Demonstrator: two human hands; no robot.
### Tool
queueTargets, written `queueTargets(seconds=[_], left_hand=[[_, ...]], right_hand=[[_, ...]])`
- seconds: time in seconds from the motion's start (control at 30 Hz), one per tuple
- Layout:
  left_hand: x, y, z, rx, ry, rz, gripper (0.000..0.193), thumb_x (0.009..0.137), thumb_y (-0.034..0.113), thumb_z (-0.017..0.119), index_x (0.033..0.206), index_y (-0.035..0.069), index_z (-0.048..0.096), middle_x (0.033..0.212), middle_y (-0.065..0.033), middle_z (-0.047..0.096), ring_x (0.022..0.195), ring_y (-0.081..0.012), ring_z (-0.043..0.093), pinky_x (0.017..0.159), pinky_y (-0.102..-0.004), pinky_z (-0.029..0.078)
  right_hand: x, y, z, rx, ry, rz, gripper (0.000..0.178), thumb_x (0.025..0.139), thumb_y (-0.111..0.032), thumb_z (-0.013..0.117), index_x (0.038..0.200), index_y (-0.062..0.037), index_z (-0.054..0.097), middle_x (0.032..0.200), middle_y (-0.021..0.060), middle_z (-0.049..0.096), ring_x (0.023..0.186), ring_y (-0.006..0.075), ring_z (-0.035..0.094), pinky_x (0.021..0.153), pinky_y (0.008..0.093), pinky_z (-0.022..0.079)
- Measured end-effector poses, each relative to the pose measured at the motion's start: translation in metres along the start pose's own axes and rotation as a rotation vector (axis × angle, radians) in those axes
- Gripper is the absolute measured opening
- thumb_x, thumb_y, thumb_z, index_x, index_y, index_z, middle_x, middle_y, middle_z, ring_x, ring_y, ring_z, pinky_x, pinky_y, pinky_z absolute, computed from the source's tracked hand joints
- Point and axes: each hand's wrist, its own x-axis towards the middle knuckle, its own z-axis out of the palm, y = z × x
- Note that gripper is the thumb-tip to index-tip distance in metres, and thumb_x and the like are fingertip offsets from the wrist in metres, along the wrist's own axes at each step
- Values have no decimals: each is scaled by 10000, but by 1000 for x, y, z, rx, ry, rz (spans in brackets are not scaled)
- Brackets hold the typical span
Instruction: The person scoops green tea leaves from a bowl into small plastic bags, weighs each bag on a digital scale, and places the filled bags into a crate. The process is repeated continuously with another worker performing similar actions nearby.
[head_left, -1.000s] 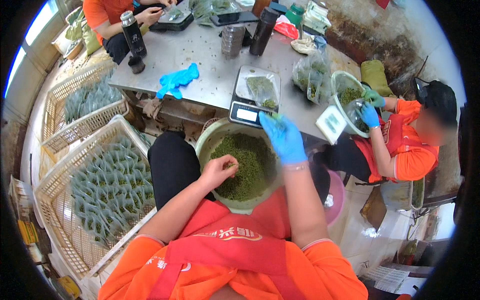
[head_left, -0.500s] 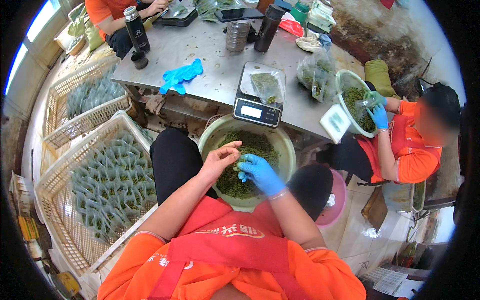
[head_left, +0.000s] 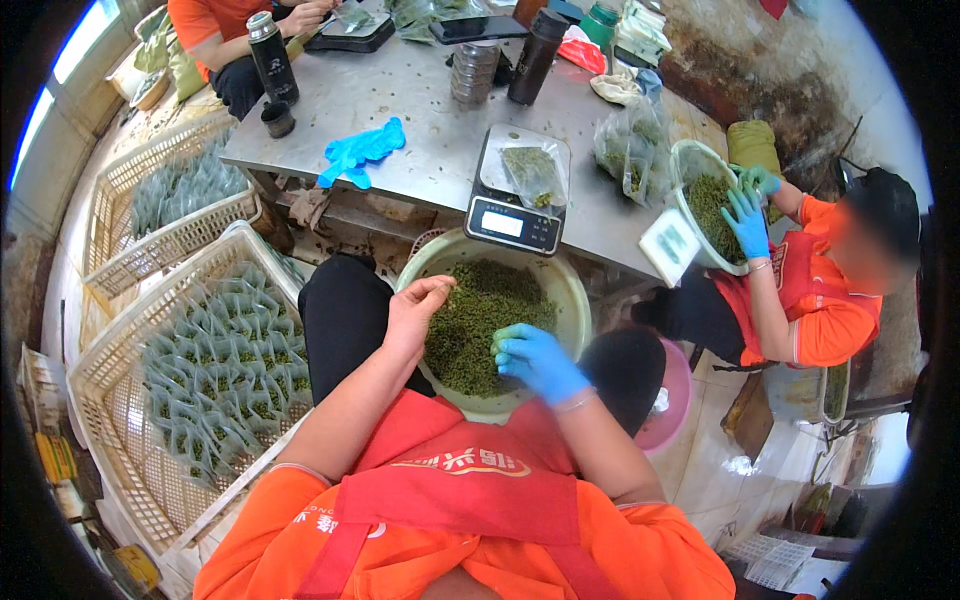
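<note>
A pale green basin (head_left: 580,312) between my knees holds a heap of small green peppercorn-like grains (head_left: 480,330). Over its left side, my bare left hand (head_left: 415,312) has thumb and fingertips pinched; anything between them is too small to make out. My right hand (head_left: 540,362), in a blue glove, hovers above the right part of the heap with its fingers curled together. Greenish stain shows at its fingertips, and what they may hold is hidden. A digital scale (head_left: 514,225) stands on the table edge beyond the basin, with a part-filled clear bag (head_left: 532,175) on its plate.
White crates (head_left: 110,375) of filled bags stand at my left. On the metal table (head_left: 430,140) lie a blue glove (head_left: 362,152), dark bottles (head_left: 538,55) and a bulging bag (head_left: 635,150). At right, a co-worker (head_left: 800,270) works over another basin (head_left: 683,190). A pink basin (head_left: 672,400) sits by my right knee.
My hands, close together before, have drawn apart: the left moved left, the right slightly right and down. The co-worker's gloved hands no longer show a bag between them.
</note>
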Motion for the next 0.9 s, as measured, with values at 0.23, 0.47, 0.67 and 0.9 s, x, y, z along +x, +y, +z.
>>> queueTargets(seconds=[0.23, 0.47, 0.67, 0.9], left_hand=[[-9, -7, 9, 125, -189, -118, 121, 865, 135, 605, 909, 23, 618, 897, -29, 647, 849, -91, 574, 800, -239, 436], [-8, -4, 8, 128, -203, -124, 149, 860, 148, 621, 936, 19, 619, 975, -53, 649, 881, -95, 576, 808, -237, 440], [-12, -9, 12, 214, -194, -50, 127, 837, 94, 635, 932, 10, 625, 864, -8, 631, 785, -62, 552, 709, -194, 430], [-12, -6, 10, 90, -26, -29, 69, 842, 67, 608, 891, 20, 618, 838, -12, 629, 757, -68, 554, 698, -204, 435]], right_hand=[[49, -101, 15, 541, -33, -492, 230, 871, -66, 528, 1073, 40, 503, 1038, 191, 575, 958, 322, 592, 895, 393, 495], [18, -50, 12, -242, 86, -315, 336, 885, -183, 566, 1160, 5, 525, 956, 115, 627, 719, 168, 630, 638, 281, 542], [18, -19, 28, -293, -20, -221, 245, 854, -111, 596, 1072, -3, 571, 846, 71, 620, 675, 123, 614, 593, 247, 521], [23, -14, 15, -21, 10, -180, 164, 848, -86, 597, 1002, -29, 603, 797, 74, 643, 616, 130, 600, 571, 261, 506]])
